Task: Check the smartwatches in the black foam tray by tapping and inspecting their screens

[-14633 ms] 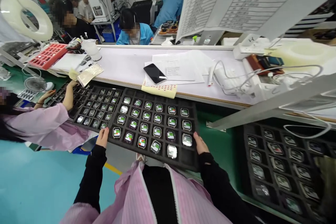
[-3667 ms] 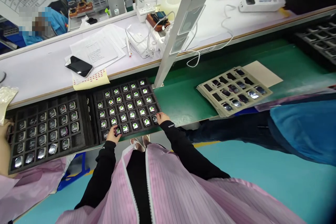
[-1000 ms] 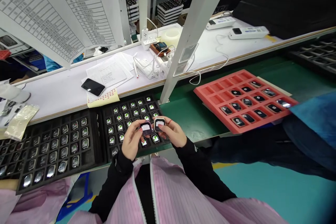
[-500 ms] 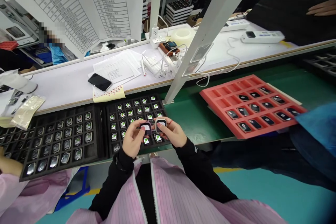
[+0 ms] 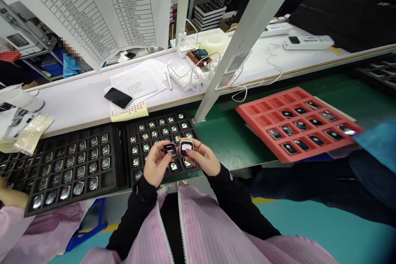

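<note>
My left hand (image 5: pixel 157 163) is closed around a dark smartwatch (image 5: pixel 170 149) with a purplish edge, its thumb on the lit screen. Side by side with it, my right hand (image 5: pixel 206 158) grips a light-rimmed smartwatch (image 5: pixel 186 147), whose screen shows a white page; the thumb lies on its lower edge. Both watch bodies are without straps and face up. Beneath them is a black foam tray (image 5: pixel 159 135) with several rows of watches, many showing white and green screens. My hands cover part of its near right side.
Another black tray (image 5: pixel 109 179) of watches lies to the left, a co-worker's arm (image 5: pixel 14 196) at its edge. On the right a red tray (image 5: pixel 261 120) holds several watches, near a blue sleeve (image 5: pixel 379 142). A slanted white post (image 5: pixel 238 45) rises from the bench; a phone (image 5: pixel 118 97) lies on the shelf.
The screens on both held watches have changed: the left one is now mostly dark with a green patch, the right one shows a white page. The right watch has shifted slightly left and down.
</note>
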`<move>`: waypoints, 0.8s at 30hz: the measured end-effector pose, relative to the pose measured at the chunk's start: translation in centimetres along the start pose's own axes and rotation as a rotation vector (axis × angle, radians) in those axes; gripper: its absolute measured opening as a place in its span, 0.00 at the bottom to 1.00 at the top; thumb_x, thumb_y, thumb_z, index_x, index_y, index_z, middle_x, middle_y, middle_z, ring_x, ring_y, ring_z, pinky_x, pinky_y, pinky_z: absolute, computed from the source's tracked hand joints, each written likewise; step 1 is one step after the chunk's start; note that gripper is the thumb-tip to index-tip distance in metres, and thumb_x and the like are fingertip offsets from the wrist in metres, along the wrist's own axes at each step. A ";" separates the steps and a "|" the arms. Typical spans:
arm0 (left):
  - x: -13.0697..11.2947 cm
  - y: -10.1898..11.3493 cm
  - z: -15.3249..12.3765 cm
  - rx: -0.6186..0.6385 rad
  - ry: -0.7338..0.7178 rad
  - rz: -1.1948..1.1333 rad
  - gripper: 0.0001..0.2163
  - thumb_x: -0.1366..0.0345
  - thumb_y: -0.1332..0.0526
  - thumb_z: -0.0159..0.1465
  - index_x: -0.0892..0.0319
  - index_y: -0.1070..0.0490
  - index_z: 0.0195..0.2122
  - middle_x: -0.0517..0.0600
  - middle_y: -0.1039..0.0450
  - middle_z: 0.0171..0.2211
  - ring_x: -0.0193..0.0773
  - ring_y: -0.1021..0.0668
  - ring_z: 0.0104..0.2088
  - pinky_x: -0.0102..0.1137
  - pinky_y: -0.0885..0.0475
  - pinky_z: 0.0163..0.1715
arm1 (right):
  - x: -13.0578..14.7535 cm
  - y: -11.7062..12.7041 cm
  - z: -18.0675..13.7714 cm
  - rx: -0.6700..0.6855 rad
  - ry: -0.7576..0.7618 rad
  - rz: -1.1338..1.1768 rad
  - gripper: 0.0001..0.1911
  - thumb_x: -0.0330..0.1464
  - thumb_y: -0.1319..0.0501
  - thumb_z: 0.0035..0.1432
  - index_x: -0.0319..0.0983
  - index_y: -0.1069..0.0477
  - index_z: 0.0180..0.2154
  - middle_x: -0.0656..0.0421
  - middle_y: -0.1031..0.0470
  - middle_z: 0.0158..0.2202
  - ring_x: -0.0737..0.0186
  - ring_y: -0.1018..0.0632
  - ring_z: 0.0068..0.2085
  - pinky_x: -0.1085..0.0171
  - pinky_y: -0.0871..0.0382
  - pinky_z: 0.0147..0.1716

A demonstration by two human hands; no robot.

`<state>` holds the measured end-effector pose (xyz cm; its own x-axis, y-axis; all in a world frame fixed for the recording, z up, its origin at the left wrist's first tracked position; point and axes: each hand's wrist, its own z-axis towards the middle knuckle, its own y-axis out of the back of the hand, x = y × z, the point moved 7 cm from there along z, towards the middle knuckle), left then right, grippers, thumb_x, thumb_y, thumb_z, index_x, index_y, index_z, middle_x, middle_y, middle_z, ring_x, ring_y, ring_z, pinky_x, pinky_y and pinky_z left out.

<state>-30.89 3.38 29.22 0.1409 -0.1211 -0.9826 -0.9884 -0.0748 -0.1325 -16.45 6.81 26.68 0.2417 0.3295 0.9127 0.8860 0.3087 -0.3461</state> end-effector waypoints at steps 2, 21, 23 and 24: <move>0.1 0.1 0.0 0.001 0.008 0.008 0.16 0.58 0.35 0.59 0.56 0.30 0.46 0.52 0.31 0.44 0.31 0.24 0.28 0.23 0.33 0.22 | -0.1 0.2 -0.1 -0.033 -0.009 0.001 0.29 0.46 0.32 0.48 0.37 0.31 0.48 0.52 0.21 0.37 0.73 0.34 0.20 0.71 0.44 0.16; -0.3 0.3 -0.4 0.040 -0.012 0.052 0.21 0.55 0.33 0.57 0.56 0.32 0.49 0.53 0.29 0.44 0.34 0.24 0.33 0.28 0.27 0.31 | -0.2 0.2 -1.4 -0.178 0.009 0.038 0.27 0.47 0.31 0.45 0.37 0.31 0.42 0.58 0.23 0.28 0.74 0.36 0.19 0.70 0.47 0.16; -0.3 0.1 -0.4 0.059 -0.015 0.051 0.21 0.55 0.33 0.57 0.56 0.32 0.49 0.54 0.29 0.45 0.35 0.24 0.34 0.28 0.27 0.32 | -0.1 0.3 -1.8 -0.194 0.034 0.041 0.25 0.45 0.32 0.46 0.37 0.31 0.43 0.58 0.23 0.28 0.73 0.36 0.20 0.70 0.45 0.17; -0.3 0.0 -0.4 0.067 -0.014 0.049 0.22 0.54 0.33 0.57 0.56 0.33 0.49 0.54 0.29 0.45 0.35 0.24 0.34 0.28 0.27 0.32 | 0.0 0.4 -2.0 -0.194 0.046 0.039 0.25 0.44 0.32 0.46 0.37 0.31 0.43 0.58 0.22 0.29 0.73 0.35 0.20 0.70 0.45 0.17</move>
<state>-30.86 3.03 29.53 0.0922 -0.1090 -0.9898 -0.9957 -0.0028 -0.0925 -15.30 5.15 27.00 0.2916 0.2956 0.9097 0.9340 0.1172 -0.3374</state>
